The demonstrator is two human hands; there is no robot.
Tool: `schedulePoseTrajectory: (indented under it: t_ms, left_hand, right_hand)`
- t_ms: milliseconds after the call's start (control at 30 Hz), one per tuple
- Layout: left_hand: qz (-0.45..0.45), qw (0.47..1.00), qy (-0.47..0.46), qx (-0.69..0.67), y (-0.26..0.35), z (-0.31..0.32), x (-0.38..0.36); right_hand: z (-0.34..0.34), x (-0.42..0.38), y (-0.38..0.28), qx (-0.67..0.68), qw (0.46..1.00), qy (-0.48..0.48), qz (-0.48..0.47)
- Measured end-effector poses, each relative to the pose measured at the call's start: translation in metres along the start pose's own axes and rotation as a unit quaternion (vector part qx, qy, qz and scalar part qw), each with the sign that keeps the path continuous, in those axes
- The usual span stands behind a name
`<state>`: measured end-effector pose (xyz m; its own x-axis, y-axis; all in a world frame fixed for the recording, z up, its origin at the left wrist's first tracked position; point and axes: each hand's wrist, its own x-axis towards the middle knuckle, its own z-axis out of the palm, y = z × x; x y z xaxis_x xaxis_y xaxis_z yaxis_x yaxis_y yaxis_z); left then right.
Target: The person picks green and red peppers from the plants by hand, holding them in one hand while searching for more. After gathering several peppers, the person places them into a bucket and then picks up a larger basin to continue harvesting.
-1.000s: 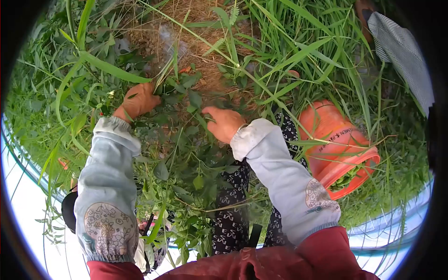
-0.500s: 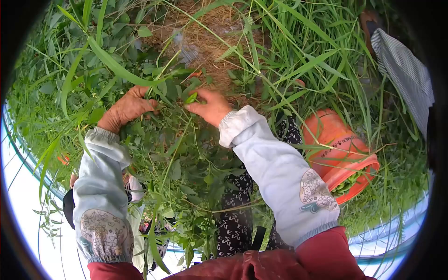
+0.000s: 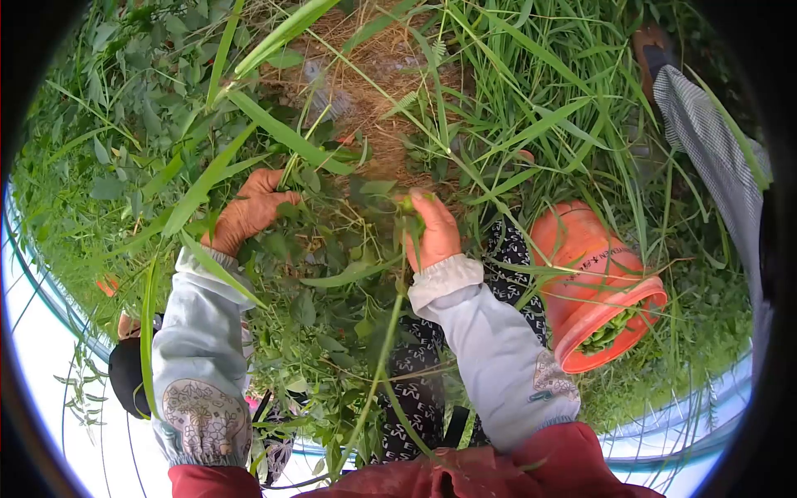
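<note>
My left hand (image 3: 251, 212) is closed on leafy stems of the green plant (image 3: 311, 241), its fingertips partly behind leaves. To the right of it, my right hand (image 3: 432, 230) has its fingers curled round a small green piece (image 3: 407, 202), which looks like a pepper or a leaf; leaves hide part of it. Long grass blades (image 3: 282, 133) cross in front of the plant and near my left hand. An orange bucket (image 3: 581, 257) lies tilted in the grass to the right of my right arm, with green produce (image 3: 610, 330) inside its mouth.
Tall grass (image 3: 540, 91) stands at the upper right, beside dry straw (image 3: 382, 75) on the ground. Another person's leg in grey checked cloth (image 3: 714, 141) is at the right edge. A dark cap (image 3: 129, 378) shows at the lower left, behind my left sleeve.
My right hand has moved right and slightly down, away from my left hand, with the green piece at its fingers. My left hand has shifted slightly right and down.
</note>
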<state>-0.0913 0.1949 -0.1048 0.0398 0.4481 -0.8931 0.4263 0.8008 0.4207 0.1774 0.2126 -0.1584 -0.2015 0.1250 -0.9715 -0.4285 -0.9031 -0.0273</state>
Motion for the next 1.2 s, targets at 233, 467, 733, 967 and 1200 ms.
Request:
schedulePoseTrajectory:
  t_ms: [233,467,733,967,1200]
  left_hand:
    - [0.077,0.993,0.072,0.061,-0.023,0.008,-0.003]
    - [0.028,0.997,0.073,0.019,-0.018,0.01,-0.004]
    - [0.012,0.997,0.071,0.033,-0.01,0.012,-0.005]
    - [0.048,0.993,0.074,0.082,-0.017,0.015,-0.001]
    - [0.018,0.998,0.035,0.044,-0.007,0.018,0.0]
  right_hand:
    - [-0.016,0.003,-0.038,-0.274,0.956,-0.031,-0.101]
    - [0.048,0.021,-0.068,-0.318,0.93,-0.127,-0.137]
    - [0.093,0.025,-0.048,-0.694,0.593,-0.23,-0.338]
    - [0.101,0.035,-0.033,-0.667,0.549,-0.283,-0.417]
    - [0.1,0.049,-0.024,-0.706,0.549,-0.294,-0.337]
